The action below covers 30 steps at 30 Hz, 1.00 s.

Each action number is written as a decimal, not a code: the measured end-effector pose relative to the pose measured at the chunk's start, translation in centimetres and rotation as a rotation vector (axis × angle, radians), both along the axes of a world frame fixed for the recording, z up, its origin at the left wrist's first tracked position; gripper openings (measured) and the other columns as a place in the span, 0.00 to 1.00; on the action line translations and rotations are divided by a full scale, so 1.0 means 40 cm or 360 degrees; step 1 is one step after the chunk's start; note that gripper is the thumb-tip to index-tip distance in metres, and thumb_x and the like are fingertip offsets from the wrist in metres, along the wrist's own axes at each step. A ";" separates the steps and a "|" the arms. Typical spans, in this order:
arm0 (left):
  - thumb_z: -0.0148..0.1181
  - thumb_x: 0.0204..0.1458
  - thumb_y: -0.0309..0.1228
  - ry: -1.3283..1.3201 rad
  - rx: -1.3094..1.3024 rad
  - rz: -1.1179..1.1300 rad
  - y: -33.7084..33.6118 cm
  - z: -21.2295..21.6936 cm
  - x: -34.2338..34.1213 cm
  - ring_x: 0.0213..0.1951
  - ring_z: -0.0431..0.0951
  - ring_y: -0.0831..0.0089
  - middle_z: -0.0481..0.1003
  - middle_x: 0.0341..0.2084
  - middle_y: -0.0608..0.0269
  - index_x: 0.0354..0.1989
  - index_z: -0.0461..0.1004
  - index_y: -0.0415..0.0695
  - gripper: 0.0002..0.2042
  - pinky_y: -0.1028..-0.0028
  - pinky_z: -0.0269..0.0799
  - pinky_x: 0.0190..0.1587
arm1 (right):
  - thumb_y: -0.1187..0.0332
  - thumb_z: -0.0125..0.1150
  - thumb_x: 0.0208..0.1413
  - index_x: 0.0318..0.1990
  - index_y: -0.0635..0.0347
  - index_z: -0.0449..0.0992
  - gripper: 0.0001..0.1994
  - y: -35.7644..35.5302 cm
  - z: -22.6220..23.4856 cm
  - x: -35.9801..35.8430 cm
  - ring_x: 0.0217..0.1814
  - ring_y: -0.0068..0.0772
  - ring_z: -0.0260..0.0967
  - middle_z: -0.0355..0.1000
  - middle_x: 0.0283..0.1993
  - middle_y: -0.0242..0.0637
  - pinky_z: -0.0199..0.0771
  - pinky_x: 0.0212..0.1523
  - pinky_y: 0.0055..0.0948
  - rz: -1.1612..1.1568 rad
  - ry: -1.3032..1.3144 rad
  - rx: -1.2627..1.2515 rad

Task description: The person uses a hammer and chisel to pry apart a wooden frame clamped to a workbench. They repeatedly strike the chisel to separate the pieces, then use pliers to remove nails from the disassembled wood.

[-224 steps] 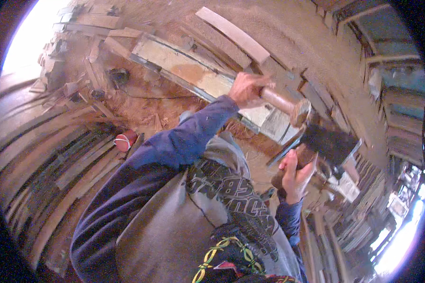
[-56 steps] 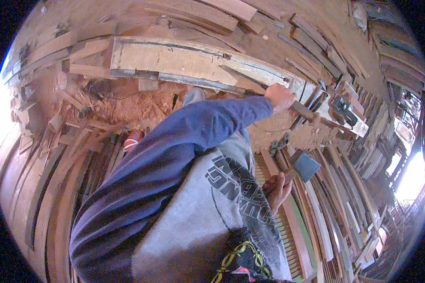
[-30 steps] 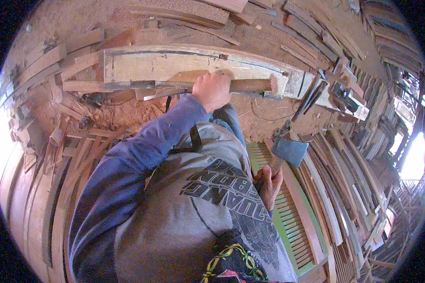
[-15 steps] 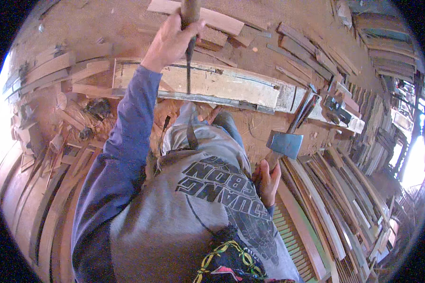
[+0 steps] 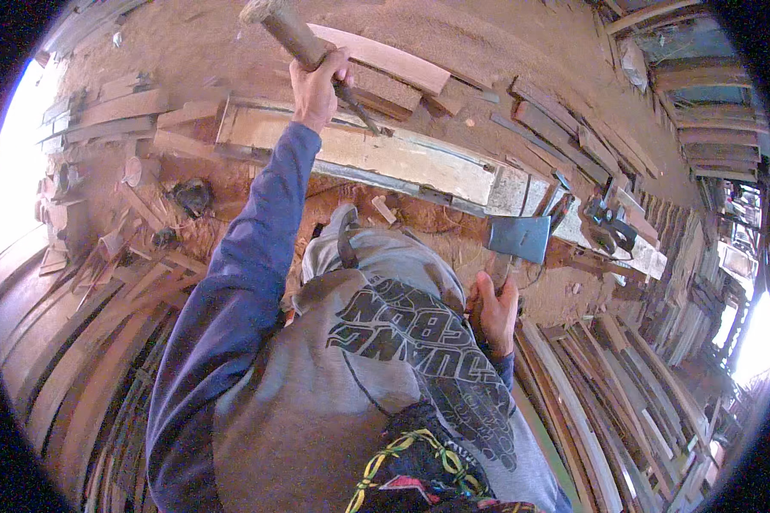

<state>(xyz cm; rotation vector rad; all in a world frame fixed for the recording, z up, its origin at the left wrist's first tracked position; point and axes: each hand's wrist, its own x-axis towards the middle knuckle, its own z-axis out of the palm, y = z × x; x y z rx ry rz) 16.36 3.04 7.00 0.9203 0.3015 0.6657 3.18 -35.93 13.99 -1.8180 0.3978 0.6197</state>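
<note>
My left hand (image 5: 316, 88) is closed round the lower handle of a chisel (image 5: 284, 34), whose thick wooden handle leans to the far left. The chisel's thin dark blade slants down to the right, its tip at or just over a small dark notch (image 5: 387, 132) in a long pale timber beam (image 5: 441, 160). I cannot tell whether the tip touches the wood. Lower down on the right, my right hand (image 5: 494, 312) grips the short wooden handle of a hatchet (image 5: 519, 238). Its broad grey steel head points away from me, apart from the chisel.
Several metal tools, among them a dark hand plane (image 5: 609, 224), lie at the beam's right end. Long wood strips (image 5: 590, 376) are stacked at the right, and more boards (image 5: 85, 359) at the left. Offcuts (image 5: 385, 60) lie on the dirt floor beyond the beam.
The chisel has tilted from upright to slanting, its handle leaning left and its tip shifted right to the notch. The hatchet has moved slightly up and turned a little. Both hands keep their grip.
</note>
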 end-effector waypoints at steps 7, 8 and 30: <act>0.60 0.50 0.19 -0.0051 0.0019 0.0077 -0.034 0.005 -0.007 0.19 0.67 0.74 0.68 0.18 0.67 0.32 0.71 0.41 0.05 0.72 0.64 0.20 | 0.66 0.53 0.64 0.32 0.58 0.68 0.08 -0.066 0.020 0.000 0.19 0.18 0.60 0.65 0.19 0.25 0.61 0.20 0.24 0.0005 -0.0007 0.0068; 0.60 0.50 0.19 -0.0069 0.0046 0.0058 -0.033 0.007 -0.007 0.19 0.67 0.74 0.68 0.18 0.67 0.32 0.71 0.41 0.05 0.72 0.64 0.20 | 0.67 0.53 0.64 0.34 0.58 0.68 0.07 -0.072 0.018 -0.001 0.19 0.18 0.60 0.65 0.19 0.26 0.62 0.20 0.24 -0.0015 -0.0003 0.0089; 0.65 0.52 0.36 0.0381 0.0875 -0.0295 -0.134 0.041 0.047 0.18 0.70 0.82 0.71 0.15 0.70 0.22 0.72 0.42 0.12 0.74 0.67 0.22 | 0.52 0.54 0.62 0.37 0.62 0.72 0.19 0.266 0.724 0.498 0.27 0.36 0.71 0.73 0.27 0.40 0.71 0.31 0.37 0.0832 -0.2132 0.0521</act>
